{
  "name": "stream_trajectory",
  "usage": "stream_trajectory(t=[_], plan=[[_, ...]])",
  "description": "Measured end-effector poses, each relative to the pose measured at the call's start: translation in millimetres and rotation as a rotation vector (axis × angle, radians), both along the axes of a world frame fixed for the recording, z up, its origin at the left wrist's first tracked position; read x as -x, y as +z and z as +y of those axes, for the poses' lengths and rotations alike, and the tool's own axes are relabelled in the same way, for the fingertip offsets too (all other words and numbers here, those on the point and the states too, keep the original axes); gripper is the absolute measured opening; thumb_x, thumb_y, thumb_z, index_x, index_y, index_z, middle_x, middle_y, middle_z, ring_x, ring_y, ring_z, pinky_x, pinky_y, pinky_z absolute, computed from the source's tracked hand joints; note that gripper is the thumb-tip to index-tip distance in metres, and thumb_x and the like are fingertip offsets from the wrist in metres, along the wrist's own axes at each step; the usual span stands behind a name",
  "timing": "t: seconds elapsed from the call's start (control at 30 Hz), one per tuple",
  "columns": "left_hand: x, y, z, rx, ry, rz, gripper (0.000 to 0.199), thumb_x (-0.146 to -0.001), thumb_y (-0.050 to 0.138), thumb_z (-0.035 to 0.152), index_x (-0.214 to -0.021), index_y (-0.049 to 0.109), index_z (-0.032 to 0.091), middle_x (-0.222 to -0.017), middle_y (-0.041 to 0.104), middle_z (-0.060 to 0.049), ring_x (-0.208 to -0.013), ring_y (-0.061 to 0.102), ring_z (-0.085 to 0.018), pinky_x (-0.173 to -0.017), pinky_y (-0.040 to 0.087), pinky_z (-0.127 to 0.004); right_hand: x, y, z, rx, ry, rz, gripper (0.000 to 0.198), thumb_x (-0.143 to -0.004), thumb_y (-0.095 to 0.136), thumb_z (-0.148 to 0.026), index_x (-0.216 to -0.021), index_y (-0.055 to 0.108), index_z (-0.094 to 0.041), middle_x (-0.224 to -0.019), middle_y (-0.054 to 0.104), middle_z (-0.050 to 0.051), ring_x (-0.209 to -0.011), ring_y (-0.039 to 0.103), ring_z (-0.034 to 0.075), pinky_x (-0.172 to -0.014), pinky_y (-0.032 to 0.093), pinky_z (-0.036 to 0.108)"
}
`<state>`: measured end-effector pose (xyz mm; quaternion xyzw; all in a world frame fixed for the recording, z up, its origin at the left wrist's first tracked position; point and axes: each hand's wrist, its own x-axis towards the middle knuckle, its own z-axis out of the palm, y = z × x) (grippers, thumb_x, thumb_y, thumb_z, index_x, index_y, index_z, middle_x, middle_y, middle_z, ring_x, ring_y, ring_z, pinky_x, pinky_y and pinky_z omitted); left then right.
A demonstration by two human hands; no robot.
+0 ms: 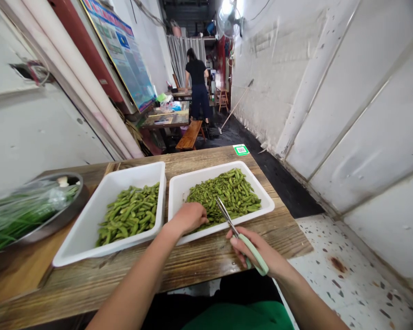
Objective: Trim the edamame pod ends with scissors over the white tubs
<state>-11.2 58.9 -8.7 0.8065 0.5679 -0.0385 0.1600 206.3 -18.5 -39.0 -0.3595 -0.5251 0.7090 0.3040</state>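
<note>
My right hand [250,246] is closed around the pale green handles of a pair of scissors [258,257]. Their metal blades point up and left over the near side of the right white tray [267,205]. Green bean pods [232,185] that look like edamame cover much of that tray. Over its near left part, my left hand [190,216] is closed with the fingers curled down by the pods; whatever is in them is hidden. To the left stands another white tray [84,224] with a heap of larger-looking pods [132,208].
Both trays stand on a wooden table [192,268]. A metal bowl [79,195] of long green vegetables [27,213] in plastic is at far left. A QR card [241,150] lies at the far corner. Beyond are a bench [190,134], a broom [236,106] and a standing person [197,80].
</note>
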Motion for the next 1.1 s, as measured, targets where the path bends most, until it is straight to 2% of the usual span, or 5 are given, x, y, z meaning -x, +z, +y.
stream_trajectory(t=[0.3,0.5,0.7,0.87,1.1], plan=[[-27,3.4,-1,-0.013,0.102,0.215,0.015,-0.062,0.061,0.022,-0.07,0.069,0.013,-0.076,0.068,-0.017,-0.074,0.062,-0.028,-0.064,0.043,-0.032,0,4,-3,-0.047,0.005,-0.016,0.033,-0.079,0.053,-0.047,-0.094,0.048,-0.018,-0.057,0.037,-0.007,-0.046,0.037,0.005,-0.042,0.037,0.017],[-17,8.9,-5,-0.081,0.146,0.158,0.015,-0.064,0.055,0.022,-0.065,0.067,0.014,-0.071,0.067,-0.015,-0.069,0.061,-0.025,-0.058,0.04,-0.03,-3,3,-4,-0.052,-0.03,-0.013,0.033,-0.079,0.054,-0.047,-0.093,0.048,-0.017,-0.056,0.037,-0.008,-0.045,0.038,0.005,-0.042,0.037,0.017],[5,12.3,-8,-0.055,0.22,-0.389,0.014,-0.063,0.059,0.029,-0.067,0.061,0.017,-0.059,0.059,-0.001,-0.056,0.052,-0.013,-0.051,0.036,-0.022,-1,-3,-3,-0.06,-0.036,0.015,0.033,-0.08,0.052,-0.047,-0.095,0.048,-0.018,-0.057,0.038,-0.007,-0.045,0.038,0.006,-0.042,0.038,0.018],[-5,7.3,-20,0.099,0.326,-1.011,0.029,-0.068,0.059,0.033,-0.089,0.061,0.014,-0.071,0.061,-0.002,-0.056,0.052,-0.011,-0.049,0.038,-0.021,1,4,-2,-0.076,-0.028,-0.018,0.033,-0.079,0.052,-0.048,-0.092,0.047,-0.018,-0.058,0.038,-0.007,-0.045,0.038,0.005,-0.041,0.037,0.017],[-6,2.3,-26,0.188,0.492,-1.301,0.042,-0.062,0.07,0.034,-0.096,0.065,0.011,-0.067,0.059,-0.002,-0.052,0.045,-0.007,-0.047,0.036,-0.02,2,13,-3,-0.135,-0.018,-0.137,0.034,-0.082,0.047,-0.05,-0.094,0.047,-0.018,-0.056,0.037,-0.007,-0.046,0.036,0.006,-0.042,0.033,0.017]])
